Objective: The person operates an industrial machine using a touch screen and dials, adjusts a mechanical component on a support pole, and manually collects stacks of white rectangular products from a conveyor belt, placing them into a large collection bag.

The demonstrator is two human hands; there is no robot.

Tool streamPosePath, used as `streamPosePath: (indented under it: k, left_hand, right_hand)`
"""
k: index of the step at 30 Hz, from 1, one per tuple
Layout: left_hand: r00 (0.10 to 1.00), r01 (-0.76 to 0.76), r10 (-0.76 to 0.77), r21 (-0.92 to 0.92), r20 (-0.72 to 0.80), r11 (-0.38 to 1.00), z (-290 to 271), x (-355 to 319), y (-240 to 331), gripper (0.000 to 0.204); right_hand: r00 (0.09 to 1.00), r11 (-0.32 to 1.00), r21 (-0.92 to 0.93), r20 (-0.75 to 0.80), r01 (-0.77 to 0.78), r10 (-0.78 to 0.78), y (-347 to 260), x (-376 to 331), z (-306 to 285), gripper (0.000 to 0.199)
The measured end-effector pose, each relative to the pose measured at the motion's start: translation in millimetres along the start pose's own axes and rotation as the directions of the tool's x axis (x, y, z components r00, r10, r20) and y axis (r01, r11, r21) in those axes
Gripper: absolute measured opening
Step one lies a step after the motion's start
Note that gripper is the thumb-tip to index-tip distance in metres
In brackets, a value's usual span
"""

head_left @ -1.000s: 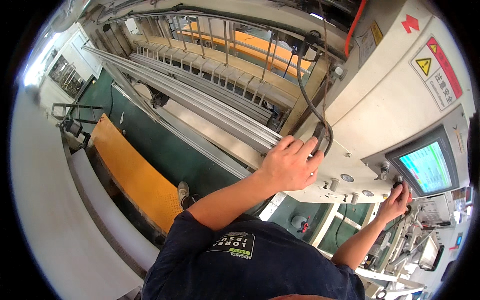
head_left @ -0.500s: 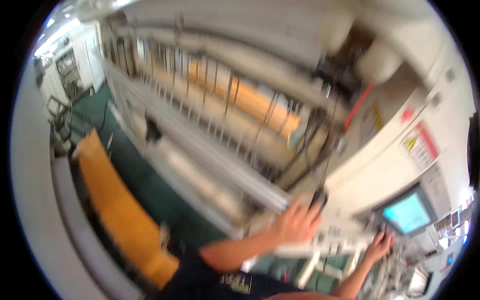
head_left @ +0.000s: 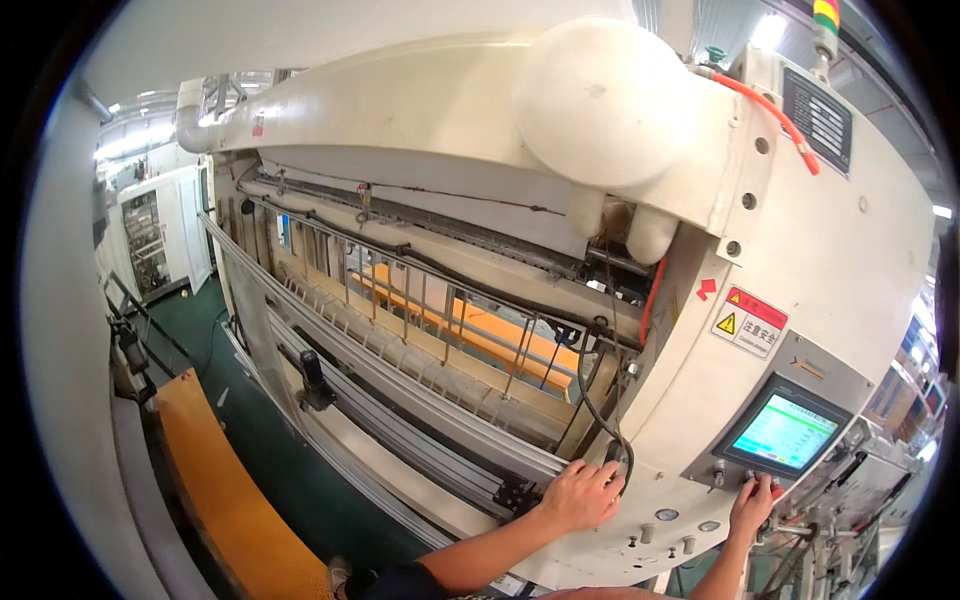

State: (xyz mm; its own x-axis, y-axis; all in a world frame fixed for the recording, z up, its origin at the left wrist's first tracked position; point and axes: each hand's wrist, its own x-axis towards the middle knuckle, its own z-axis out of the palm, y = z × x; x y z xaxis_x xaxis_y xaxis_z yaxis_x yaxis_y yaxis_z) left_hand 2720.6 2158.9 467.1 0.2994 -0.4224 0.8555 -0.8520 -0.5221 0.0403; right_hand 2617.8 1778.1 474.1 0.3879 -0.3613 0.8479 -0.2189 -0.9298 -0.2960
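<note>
My left hand (head_left: 583, 497) is curled at the right end of a long aluminium rail (head_left: 455, 425), beside a black cable (head_left: 600, 412). Its fingers are bent over a dark part, mostly hidden, that I cannot make out. Farther right, my right hand (head_left: 750, 507) pinches a small control knob (head_left: 752, 477) just below a lit touchscreen (head_left: 786, 432) on the cream machine (head_left: 640, 395). A red button (head_left: 777, 489) shows beside those fingers, and a metal key switch (head_left: 719, 473) sits to their left.
Behind the rail, the machine's long opening holds upright rods and an orange board (head_left: 490, 325). A black bracket (head_left: 316, 382) juts from the lower rails. Another orange board (head_left: 225, 490) lies at lower left above the green floor (head_left: 285, 470). Gauges (head_left: 667, 515) sit below my hands.
The view has tilted up and steadied, bringing the machine's top and signal lamp into sight. My left hand remains at the rail's end and my right hand below the screen.
</note>
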Motion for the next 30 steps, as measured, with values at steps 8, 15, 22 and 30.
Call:
streamPosePath:
  k: [8,15,22,30]
  left_hand:
    - [1.000,-0.012,0.012,0.024,0.001,1.000,-9,3,5,0.020]
    - [0.969,0.173,-0.181,0.062,0.168,0.983,-9,22,26,0.021]
    - [0.995,-0.015,0.004,0.117,0.099,0.993,16,12,9,0.029]
    - [0.995,-0.024,0.006,0.185,0.096,0.982,15,9,11,0.027]
  right_hand:
    - [0.998,0.997,0.072,-0.059,-0.020,0.024,-9,-3,-3,0.011]
    - [0.998,0.995,-0.097,-0.068,0.004,-0.011,-10,3,-9,0.019]
    - [0.972,0.978,0.153,-0.208,0.144,-0.110,3,1,-2,0.027]
    - [0.883,0.927,0.029,-0.316,0.373,-0.346,-2,12,-12,0.052]
